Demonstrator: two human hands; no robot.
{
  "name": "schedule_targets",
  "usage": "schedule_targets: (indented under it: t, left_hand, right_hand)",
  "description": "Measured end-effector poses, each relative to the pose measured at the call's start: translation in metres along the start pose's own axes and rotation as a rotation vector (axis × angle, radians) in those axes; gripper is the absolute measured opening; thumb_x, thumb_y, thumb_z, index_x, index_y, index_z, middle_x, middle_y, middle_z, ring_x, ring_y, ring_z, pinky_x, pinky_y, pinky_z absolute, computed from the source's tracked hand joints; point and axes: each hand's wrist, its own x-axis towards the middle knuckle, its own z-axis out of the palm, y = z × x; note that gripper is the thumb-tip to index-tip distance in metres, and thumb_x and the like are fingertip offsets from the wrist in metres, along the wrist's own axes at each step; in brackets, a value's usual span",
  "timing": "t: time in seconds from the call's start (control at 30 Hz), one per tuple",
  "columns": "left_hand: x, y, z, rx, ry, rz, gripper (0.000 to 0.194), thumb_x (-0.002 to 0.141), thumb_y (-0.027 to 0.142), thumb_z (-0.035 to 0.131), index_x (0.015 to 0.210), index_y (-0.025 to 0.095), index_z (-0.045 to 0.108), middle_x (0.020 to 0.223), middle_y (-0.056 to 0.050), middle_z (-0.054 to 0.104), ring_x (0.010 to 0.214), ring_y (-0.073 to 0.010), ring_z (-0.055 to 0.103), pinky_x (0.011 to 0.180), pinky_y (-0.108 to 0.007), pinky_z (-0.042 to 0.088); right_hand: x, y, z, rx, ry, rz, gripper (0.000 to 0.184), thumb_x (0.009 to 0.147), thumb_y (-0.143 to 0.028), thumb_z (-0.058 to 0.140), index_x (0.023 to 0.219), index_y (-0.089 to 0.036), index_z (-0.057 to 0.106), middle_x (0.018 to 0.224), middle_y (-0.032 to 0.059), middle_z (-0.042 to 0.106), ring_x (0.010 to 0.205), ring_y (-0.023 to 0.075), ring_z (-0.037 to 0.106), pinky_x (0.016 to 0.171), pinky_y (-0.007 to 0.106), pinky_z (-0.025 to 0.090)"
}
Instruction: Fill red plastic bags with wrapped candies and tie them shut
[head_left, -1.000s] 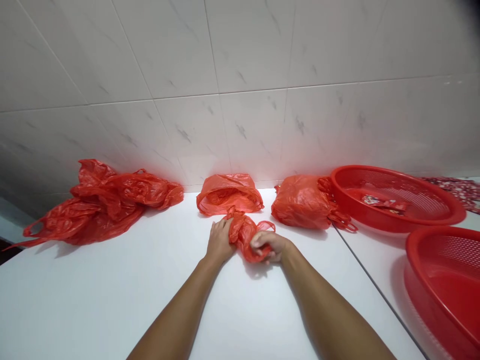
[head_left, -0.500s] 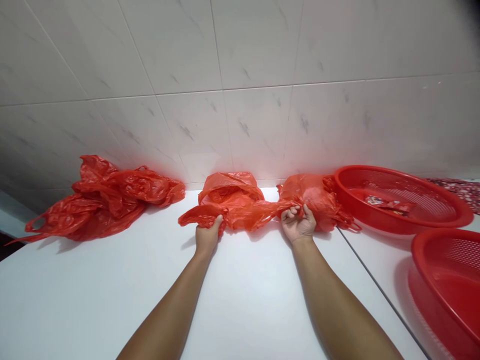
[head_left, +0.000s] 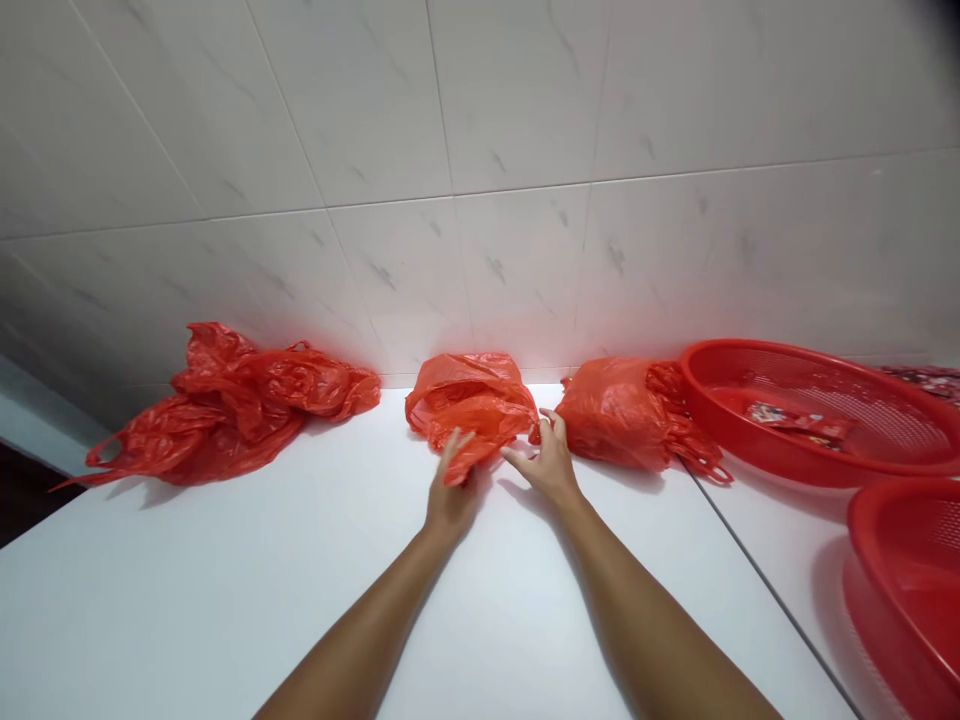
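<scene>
Crumpled red plastic bag (head_left: 469, 460), before gaping red plastic bag (head_left: 465, 370), could be dropped if barely held; left hand (head_left: 450, 505) grip can't be told, right hand (head_left: 553, 468) fingers are spread.

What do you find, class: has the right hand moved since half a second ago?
Yes. Judged against the rear basket, the right hand has moved left, farther away from it.
</scene>
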Motion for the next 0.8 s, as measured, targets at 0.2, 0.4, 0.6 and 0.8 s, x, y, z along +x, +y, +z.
schedule_targets:
  t: [0.2,0.4,0.6,0.8]
  left_hand:
    - [-0.016,0.023,0.009,-0.029,-0.347,0.032,0.013,0.076,0.028,0.079,0.088,0.024,0.078,0.091,-0.004,0.079,0.09,-0.0268,0.073,0.092,-0.043,0.059]
    - [-0.019,0.018,0.001,-0.119,-0.024,-0.156,0.026,0.087,0.044,0.066,0.083,0.019,0.071,0.074,-0.006,0.073,0.071,-0.025,0.07,0.068,-0.037,0.059]
    - [0.023,0.017,-0.003,-0.122,0.198,-0.361,0.012,0.08,0.025,0.075,0.089,0.019,0.071,0.082,-0.006,0.075,0.077,-0.0249,0.073,0.067,-0.033,0.057]
    - [0.114,0.017,0.013,-0.174,0.006,-0.55,0.019,0.089,0.026,0.079,0.102,0.014,0.072,0.094,-0.005,0.075,0.08,-0.018,0.071,0.074,-0.034,0.061]
  right_hand:
    - [-0.001,0.006,0.005,0.2,-0.259,0.166,0.035,0.073,-0.048,0.078,0.08,-0.021,0.057,0.084,0.0007,0.06,0.08,0.0197,0.056,0.078,0.035,0.05]
    - [0.013,0.013,-0.01,0.457,-0.181,0.281,0.05,0.082,-0.066,0.066,0.067,-0.022,0.046,0.063,-0.002,0.053,0.06,0.0143,0.05,0.061,0.028,0.043]
    - [0.016,0.007,-0.028,0.991,-0.486,0.629,0.048,0.08,-0.065,0.072,0.089,-0.018,0.068,0.084,0.0086,0.076,0.08,0.0252,0.072,0.074,0.038,0.057]
    - [0.006,0.004,-0.023,1.017,-0.878,0.716,0.042,0.073,-0.043,0.09,0.093,-0.011,0.073,0.088,0.0096,0.077,0.079,0.022,0.073,0.083,0.035,0.054]
